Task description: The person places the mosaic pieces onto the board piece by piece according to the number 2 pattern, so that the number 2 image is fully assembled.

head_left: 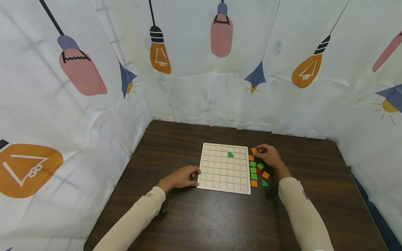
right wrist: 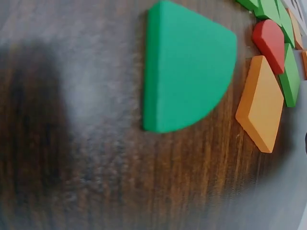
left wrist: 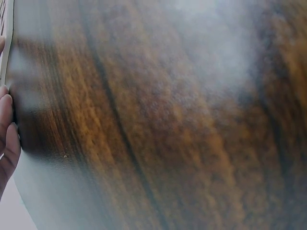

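A white grid board (head_left: 224,191) lies on the table, with a dark green quarter-circle tile (head_left: 230,154) in one of its upper squares. At the board's left edge, my left hand (head_left: 180,177) touches the rim with loosely bent fingers, thumb apart from them; a few fingertips (left wrist: 5,112) show in the left wrist view. Beyond the board's upper right corner, my right hand (head_left: 269,155) pinches an orange square tile (head_left: 253,150) between thumb and fingers. Loose tiles lie below that hand: light green squares (head_left: 253,170), a red rounded tile (right wrist: 270,44), orange squares (right wrist: 263,106) and another green quarter-circle tile (right wrist: 189,69).
The dark wooden table (head_left: 213,219) extends around the board. A white curtain (head_left: 194,94) printed with lamps and bulbs hangs behind it and along the left side. The loose tiles crowd close to the board's right edge.
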